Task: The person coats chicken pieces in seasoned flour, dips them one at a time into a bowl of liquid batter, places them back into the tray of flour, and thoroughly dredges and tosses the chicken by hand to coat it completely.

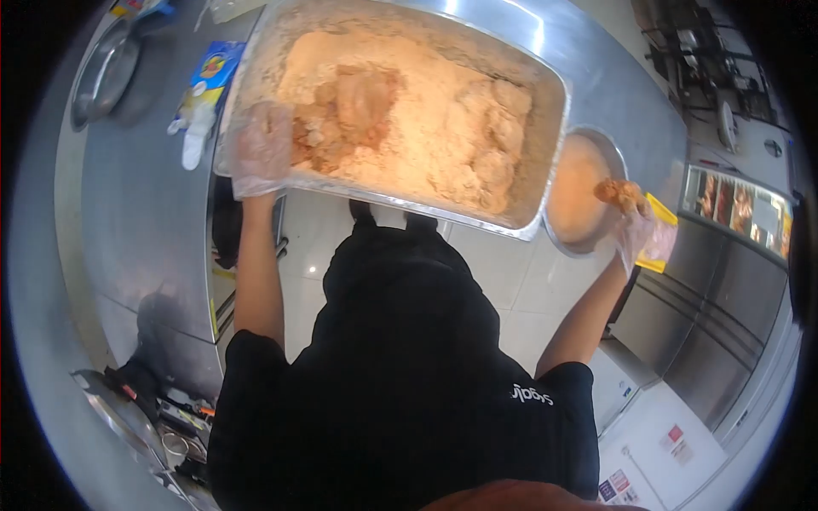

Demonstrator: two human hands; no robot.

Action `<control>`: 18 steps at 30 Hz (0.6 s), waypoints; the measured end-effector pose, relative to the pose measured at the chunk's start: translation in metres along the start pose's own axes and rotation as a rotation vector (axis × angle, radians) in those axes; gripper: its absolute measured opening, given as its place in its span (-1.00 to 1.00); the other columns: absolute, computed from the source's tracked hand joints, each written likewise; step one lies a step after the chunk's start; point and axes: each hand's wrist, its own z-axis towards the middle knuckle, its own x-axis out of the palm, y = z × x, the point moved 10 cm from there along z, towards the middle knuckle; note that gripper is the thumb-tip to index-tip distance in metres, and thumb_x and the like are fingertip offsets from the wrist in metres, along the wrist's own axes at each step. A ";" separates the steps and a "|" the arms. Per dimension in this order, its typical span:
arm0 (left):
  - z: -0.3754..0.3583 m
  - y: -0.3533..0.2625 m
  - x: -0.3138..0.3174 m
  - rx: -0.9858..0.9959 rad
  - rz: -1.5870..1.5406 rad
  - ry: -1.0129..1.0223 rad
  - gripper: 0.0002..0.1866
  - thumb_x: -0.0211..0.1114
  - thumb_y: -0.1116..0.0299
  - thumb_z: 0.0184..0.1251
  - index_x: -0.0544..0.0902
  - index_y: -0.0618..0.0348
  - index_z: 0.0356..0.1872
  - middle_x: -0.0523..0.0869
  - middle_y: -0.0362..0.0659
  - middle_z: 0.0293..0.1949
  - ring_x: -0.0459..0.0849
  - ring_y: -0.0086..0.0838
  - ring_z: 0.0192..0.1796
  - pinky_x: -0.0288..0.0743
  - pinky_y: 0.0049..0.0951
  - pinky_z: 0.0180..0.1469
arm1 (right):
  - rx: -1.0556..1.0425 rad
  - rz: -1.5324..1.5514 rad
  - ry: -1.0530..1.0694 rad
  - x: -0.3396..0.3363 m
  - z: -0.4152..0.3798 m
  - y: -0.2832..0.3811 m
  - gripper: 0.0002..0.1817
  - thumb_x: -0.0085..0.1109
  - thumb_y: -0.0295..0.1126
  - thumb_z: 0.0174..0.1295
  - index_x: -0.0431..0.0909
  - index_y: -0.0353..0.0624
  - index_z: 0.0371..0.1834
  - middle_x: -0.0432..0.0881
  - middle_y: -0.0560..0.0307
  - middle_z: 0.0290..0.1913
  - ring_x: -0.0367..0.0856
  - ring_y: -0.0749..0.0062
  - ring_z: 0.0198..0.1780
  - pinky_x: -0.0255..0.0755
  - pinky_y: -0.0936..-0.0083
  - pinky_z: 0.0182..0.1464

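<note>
A large metal tray (555, 128) holds pale orange flour, with reddish-brown meat pieces (362, 106) on its left side and flour-covered pieces (494, 136) on its right. My left hand (262, 146), in a clear plastic glove, is at the tray's left front corner; its fingers are blurred. To the right of the tray stands a round metal bowl (581, 192) of orange liquid or powder; I cannot tell which. My right hand (635, 228), also gloved, grips a brown coated piece (620, 195) over the bowl's right edge.
A blue and yellow packet (215, 72) and a white scoop-like item (198, 136) lie left of the tray on the steel counter (145, 204). A metal bowl (104, 72) sits at the far left. Behind my right hand is a yellow-edged item (660, 243).
</note>
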 end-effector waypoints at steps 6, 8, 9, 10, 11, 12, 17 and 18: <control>-0.001 -0.005 -0.007 0.109 -0.022 -0.082 -0.74 0.29 0.16 0.35 0.67 0.13 -0.16 0.72 0.05 -0.22 0.69 0.03 -0.13 0.54 -0.06 -0.07 | 0.284 0.136 0.016 0.006 0.011 -0.032 -0.78 0.19 -0.42 0.30 0.68 -0.23 -0.06 0.73 0.12 -0.13 0.66 0.37 -0.11 0.49 0.52 -0.01; -0.001 -0.007 -0.008 0.123 -0.077 -0.095 -0.78 0.33 0.23 0.29 0.67 0.14 -0.17 0.71 0.03 -0.23 0.68 -0.01 -0.14 0.54 -0.09 -0.09 | 0.379 0.188 0.102 0.013 0.025 -0.016 -0.76 0.22 -0.40 0.33 0.66 -0.29 -0.03 0.73 0.15 -0.13 0.64 0.46 -0.09 0.46 0.56 0.02; -0.001 -0.009 -0.007 0.123 -0.093 -0.078 -0.80 0.34 0.27 0.27 0.66 0.13 -0.18 0.70 0.00 -0.23 0.68 -0.04 -0.15 0.54 -0.11 -0.09 | 0.382 0.190 0.150 0.018 0.029 -0.012 -0.76 0.24 -0.39 0.33 0.66 -0.30 -0.03 0.72 0.16 -0.13 0.63 0.48 -0.09 0.46 0.56 0.02; -0.001 -0.011 -0.007 0.122 -0.107 -0.060 -0.81 0.34 0.31 0.25 0.65 0.13 -0.18 0.69 -0.02 -0.24 0.67 -0.06 -0.15 0.54 -0.13 -0.08 | 0.385 0.193 0.200 0.025 0.033 -0.007 -0.75 0.25 -0.39 0.32 0.65 -0.31 -0.02 0.72 0.17 -0.12 0.62 0.51 -0.09 0.45 0.57 0.02; -0.002 -0.013 -0.007 0.121 -0.121 -0.043 -0.82 0.35 0.35 0.23 0.64 0.13 -0.18 0.68 -0.05 -0.24 0.67 -0.09 -0.15 0.53 -0.14 -0.08 | 0.387 0.196 0.250 0.031 0.037 -0.001 -0.74 0.27 -0.39 0.32 0.64 -0.32 -0.02 0.72 0.18 -0.12 0.61 0.53 -0.08 0.45 0.58 0.02; -0.002 -0.013 -0.007 0.117 -0.135 -0.027 -0.82 0.35 0.38 0.20 0.63 0.12 -0.18 0.66 -0.07 -0.24 0.66 -0.12 -0.15 0.53 -0.16 -0.08 | 0.349 0.251 0.247 0.032 0.042 0.009 -0.74 0.28 -0.38 0.32 0.64 -0.31 -0.01 0.72 0.18 -0.12 0.61 0.53 -0.09 0.45 0.58 0.02; -0.002 -0.014 -0.014 0.206 -0.144 -0.106 -0.90 0.32 0.34 0.24 0.59 0.10 -0.32 0.61 -0.05 -0.33 0.60 -0.05 -0.18 0.45 -0.08 -0.15 | 0.233 0.362 0.202 0.051 0.072 0.156 -0.64 0.37 -0.31 0.22 0.68 -0.34 -0.02 0.71 0.13 -0.15 0.59 0.48 -0.09 0.42 0.54 0.02; -0.002 -0.007 -0.008 0.158 -0.173 -0.104 -0.89 0.32 0.34 0.25 0.61 0.10 -0.29 0.64 -0.05 -0.29 0.61 -0.08 -0.14 0.46 -0.09 -0.10 | 0.201 0.353 0.221 0.061 0.078 0.181 -0.64 0.36 -0.31 0.22 0.68 -0.34 -0.02 0.71 0.13 -0.15 0.59 0.48 -0.10 0.43 0.53 0.00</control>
